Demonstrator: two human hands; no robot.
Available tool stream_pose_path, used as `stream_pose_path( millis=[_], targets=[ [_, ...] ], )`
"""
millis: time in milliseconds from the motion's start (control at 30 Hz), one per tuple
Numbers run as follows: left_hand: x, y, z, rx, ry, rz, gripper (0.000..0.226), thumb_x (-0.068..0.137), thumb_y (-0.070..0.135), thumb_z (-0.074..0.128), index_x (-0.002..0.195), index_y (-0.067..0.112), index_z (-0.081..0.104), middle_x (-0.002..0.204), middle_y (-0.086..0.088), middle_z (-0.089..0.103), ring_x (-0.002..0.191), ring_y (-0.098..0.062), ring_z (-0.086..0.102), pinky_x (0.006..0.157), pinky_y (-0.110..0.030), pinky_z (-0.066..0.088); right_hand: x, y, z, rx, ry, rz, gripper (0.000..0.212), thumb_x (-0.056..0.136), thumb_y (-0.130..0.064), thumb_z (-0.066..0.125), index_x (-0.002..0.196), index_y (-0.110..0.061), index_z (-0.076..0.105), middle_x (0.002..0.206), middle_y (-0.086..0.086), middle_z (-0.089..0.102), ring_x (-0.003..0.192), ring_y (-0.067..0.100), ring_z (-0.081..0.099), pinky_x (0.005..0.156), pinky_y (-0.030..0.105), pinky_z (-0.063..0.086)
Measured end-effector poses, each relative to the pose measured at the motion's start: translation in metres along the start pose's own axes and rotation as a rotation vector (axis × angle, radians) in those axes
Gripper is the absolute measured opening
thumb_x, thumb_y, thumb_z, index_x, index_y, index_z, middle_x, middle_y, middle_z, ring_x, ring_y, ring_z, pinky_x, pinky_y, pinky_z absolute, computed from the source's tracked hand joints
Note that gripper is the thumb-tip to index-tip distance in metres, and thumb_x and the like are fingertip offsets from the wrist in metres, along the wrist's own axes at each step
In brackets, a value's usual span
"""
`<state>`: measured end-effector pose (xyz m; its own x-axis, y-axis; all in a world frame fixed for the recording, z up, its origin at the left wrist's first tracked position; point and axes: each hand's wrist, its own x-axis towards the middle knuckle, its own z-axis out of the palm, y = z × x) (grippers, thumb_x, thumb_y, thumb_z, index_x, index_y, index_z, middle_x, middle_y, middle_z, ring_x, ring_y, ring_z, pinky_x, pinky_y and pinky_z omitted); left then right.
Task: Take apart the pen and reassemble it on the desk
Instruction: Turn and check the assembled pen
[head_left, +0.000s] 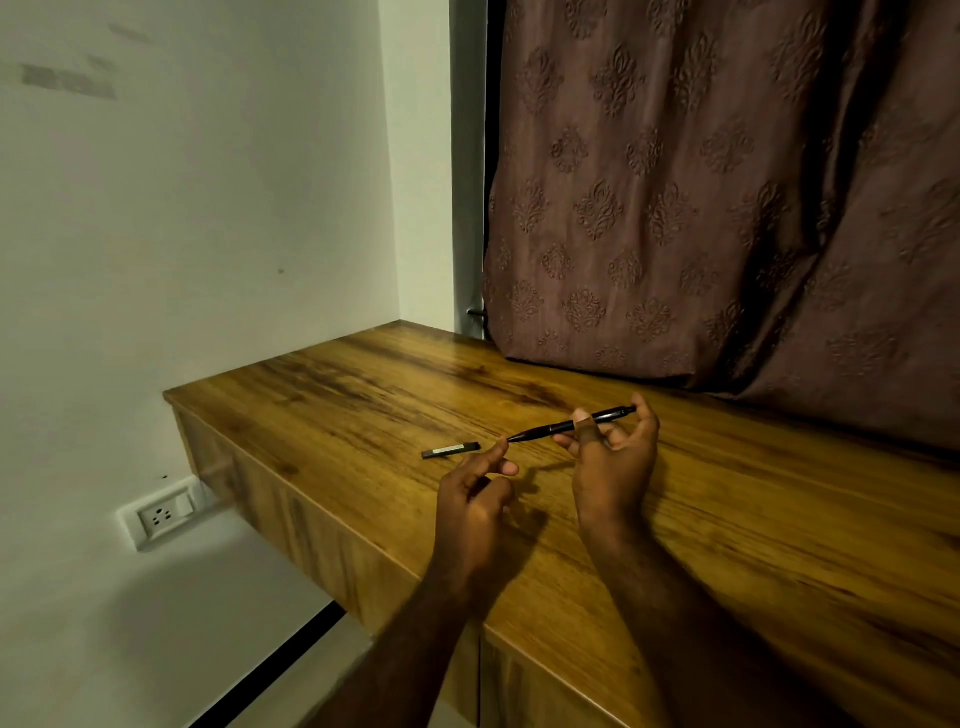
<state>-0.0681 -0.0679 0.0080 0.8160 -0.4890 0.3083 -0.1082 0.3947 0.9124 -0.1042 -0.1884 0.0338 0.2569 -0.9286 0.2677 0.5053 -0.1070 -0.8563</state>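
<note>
Pen (551, 428) gripped by right hand (613, 470), left hand (475, 499) loose, empty, black piece (451, 450) on desk (363, 395).

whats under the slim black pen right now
Only the brown wood-grain desk top lies under the slim black pen, which the right hand holds above it. That hand covers the barrel's middle and the desk directly beneath.

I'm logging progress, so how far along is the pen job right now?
Done: one small dark piece lies on the desk, apart from the black pen. In hand: the right hand holds the pen above the desk, the left hand reaching to its tip. Left: the pen looks mostly whole; whether that piece goes back on, I cannot tell.
</note>
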Motion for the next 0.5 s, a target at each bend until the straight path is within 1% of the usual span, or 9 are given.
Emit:
stream_pose_path(
  millis=[67, 167, 267, 333, 367, 433, 500],
  targets=[
    [0.000, 0.001, 0.001, -0.018, 0.019, -0.019, 0.041, 0.086, -0.008, 0.048, 0.110, 0.021, 0.066, 0.086, -0.001, 0.066, 0.052, 0.004, 0.055, 0.045, -0.011, 0.042, 0.000, 0.000, 0.000, 0.015, -0.012, 0.029, 0.069, 0.088, -0.002, 0.063, 0.144, -0.023, 0.028, 0.096, -0.001, 0.063, 0.058, 0.011, 0.071, 0.054, 0.019, 0.055],
    [0.004, -0.001, 0.002, -0.013, 0.116, -0.079, 0.028, 0.091, 0.000, 0.054, 0.108, 0.018, 0.068, 0.090, -0.006, 0.064, 0.054, 0.000, 0.057, 0.043, -0.012, 0.042, -0.002, 0.001, 0.000, 0.028, -0.032, 0.072, 0.073, 0.088, -0.002, 0.062, 0.145, -0.028, 0.024, 0.098, 0.006, 0.065, 0.059, 0.014, 0.071, 0.054, 0.020, 0.055],
    [0.007, -0.003, 0.001, -0.015, 0.174, -0.122, 0.025, 0.092, 0.007, 0.059, 0.114, 0.017, 0.063, 0.095, -0.009, 0.064, 0.057, -0.003, 0.060, 0.046, -0.015, 0.046, -0.007, 0.004, 0.003, 0.052, -0.072, 0.132, 0.075, 0.088, 0.000, 0.062, 0.145, -0.030, 0.024, 0.104, 0.008, 0.061, 0.062, 0.016, 0.073, 0.056, 0.024, 0.057],
    [0.008, -0.003, 0.001, -0.029, 0.183, -0.132, 0.022, 0.092, 0.009, 0.060, 0.113, 0.015, 0.064, 0.097, -0.010, 0.067, 0.058, -0.003, 0.062, 0.049, -0.016, 0.048, -0.010, 0.006, 0.004, 0.055, -0.107, 0.167, 0.073, 0.087, 0.000, 0.063, 0.143, -0.030, 0.027, 0.106, 0.007, 0.058, 0.063, 0.017, 0.073, 0.057, 0.025, 0.058],
    [0.007, -0.004, 0.001, -0.022, 0.188, -0.135, 0.019, 0.092, 0.010, 0.060, 0.110, 0.014, 0.065, 0.095, -0.009, 0.068, 0.060, -0.005, 0.062, 0.050, -0.017, 0.048, -0.011, 0.008, 0.004, 0.054, -0.128, 0.183, 0.072, 0.087, 0.000, 0.063, 0.142, -0.029, 0.028, 0.105, 0.007, 0.057, 0.064, 0.018, 0.073, 0.058, 0.026, 0.058],
    [0.007, -0.005, -0.001, -0.038, 0.197, -0.134, 0.015, 0.093, 0.009, 0.059, 0.104, 0.011, 0.067, 0.085, -0.004, 0.070, 0.060, -0.006, 0.060, 0.050, -0.019, 0.048, -0.013, 0.010, 0.004, 0.056, -0.174, 0.214, 0.065, 0.087, 0.001, 0.063, 0.138, -0.026, 0.033, 0.103, 0.008, 0.059, 0.066, 0.020, 0.074, 0.060, 0.028, 0.059],
    [0.009, -0.005, -0.005, -0.076, 0.189, -0.147, 0.013, 0.093, 0.005, 0.056, 0.101, 0.008, 0.067, 0.071, 0.002, 0.069, 0.054, -0.003, 0.059, 0.047, -0.018, 0.047, -0.013, 0.012, 0.003, 0.064, -0.216, 0.256, 0.056, 0.088, 0.002, 0.061, 0.133, -0.022, 0.037, 0.102, 0.012, 0.062, 0.070, 0.022, 0.074, 0.064, 0.032, 0.060]
  ],
)
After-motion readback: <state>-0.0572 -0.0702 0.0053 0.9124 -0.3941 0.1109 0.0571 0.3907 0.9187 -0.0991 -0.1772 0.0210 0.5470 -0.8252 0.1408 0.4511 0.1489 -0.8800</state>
